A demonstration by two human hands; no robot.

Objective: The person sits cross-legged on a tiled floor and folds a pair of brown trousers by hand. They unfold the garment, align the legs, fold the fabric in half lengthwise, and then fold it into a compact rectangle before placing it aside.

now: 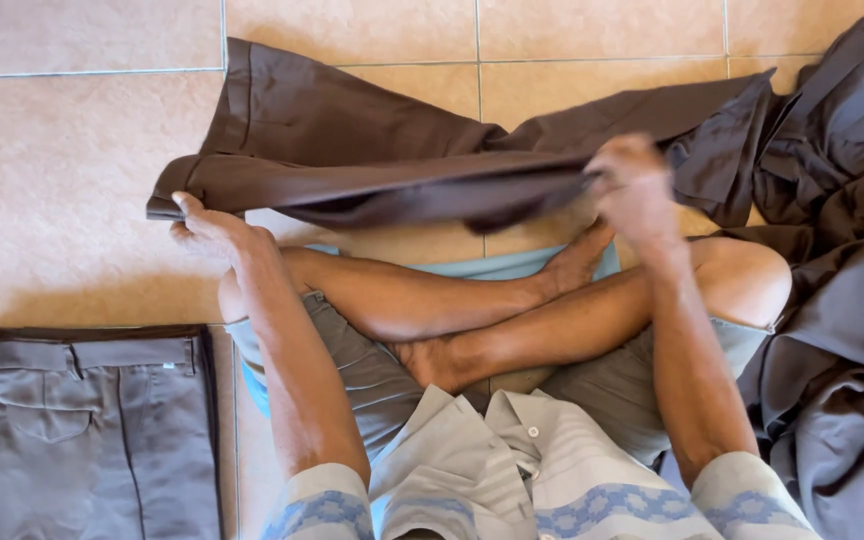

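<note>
I sit cross-legged on a tiled floor. A pair of dark brown trousers (pixel 352 150) is stretched across the floor in front of my legs, partly lifted and folded lengthwise. My left hand (pixel 207 225) grips the cuff end at the left, thumb up against the cloth. My right hand (pixel 632 185) is blurred and pinches the trousers near the middle-right, holding the fold above my foot.
A folded pair of grey trousers (pixel 82 430) lies at the lower left. A heap of dark brown garments (pixel 832 300) fills the right side, touching my right knee. Beige floor tiles (pixel 72 170) show at the left and top.
</note>
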